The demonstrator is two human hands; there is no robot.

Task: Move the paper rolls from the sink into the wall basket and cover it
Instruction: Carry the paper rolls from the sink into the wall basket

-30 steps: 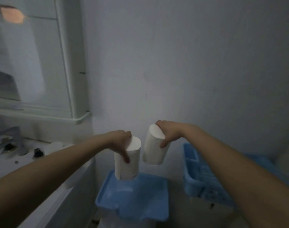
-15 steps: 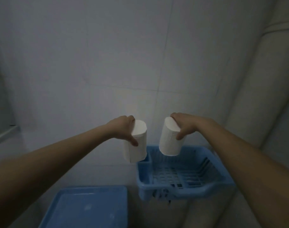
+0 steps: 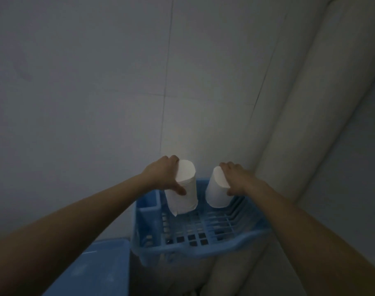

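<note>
Each hand carries one white paper roll over the blue slatted wall basket [image 3: 195, 252], which hangs on the grey tiled wall. My left hand [image 3: 164, 175] grips the top of the left roll [image 3: 183, 195], held upright above the basket's rear left part. A loose paper corner hangs from its bottom. My right hand [image 3: 235, 178] grips the top of the right roll [image 3: 216, 193], tilted slightly, above the rear middle. Both rolls sit partly below the basket's back rim. I cannot tell whether they touch the grid floor.
A flat blue tray or lid [image 3: 90, 272] lies lower left, beside the basket. A narrow side compartment [image 3: 148, 221] takes the basket's left end. Thick pale pipes [image 3: 299, 116] run up the corner on the right, close to the basket.
The view has swung further right and down. Both hands have carried their rolls forward and lower, from above the basket's near-left corner to inside its back part.
</note>
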